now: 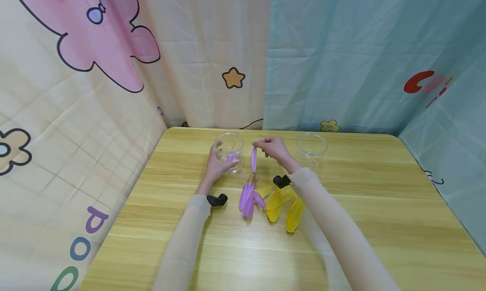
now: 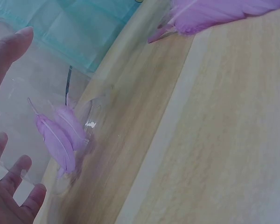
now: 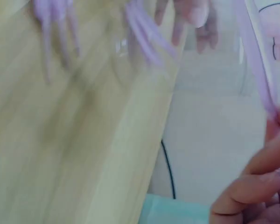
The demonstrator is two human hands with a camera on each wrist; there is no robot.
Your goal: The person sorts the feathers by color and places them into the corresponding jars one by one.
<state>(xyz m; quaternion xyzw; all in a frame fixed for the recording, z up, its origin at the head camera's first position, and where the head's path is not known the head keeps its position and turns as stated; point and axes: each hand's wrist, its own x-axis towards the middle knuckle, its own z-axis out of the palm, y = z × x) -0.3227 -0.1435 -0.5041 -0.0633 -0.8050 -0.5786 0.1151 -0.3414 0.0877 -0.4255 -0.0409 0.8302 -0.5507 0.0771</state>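
My left hand (image 1: 218,166) holds a clear plastic cup (image 1: 229,147) at the back left of the table, thumb and fingers spread round its wall. Inside, near the bottom, stand purple feathers (image 2: 56,140). Just right of the cup my right hand (image 1: 276,148) pinches a single purple feather (image 1: 254,159) by its quill end, with the vane hanging down. In the right wrist view this feather (image 3: 257,56) runs up from the thumb and fingertips. In front of the hands lies a pile of purple feathers (image 1: 248,199), quills pointing away from me.
Yellow feathers (image 1: 281,202) lie right of the purple pile, below the right forearm. A second clear cup (image 1: 312,145) stands at the back right, behind the right wrist. Curtains (image 1: 322,50) hang close behind the wooden table (image 1: 379,206) and along its sides.
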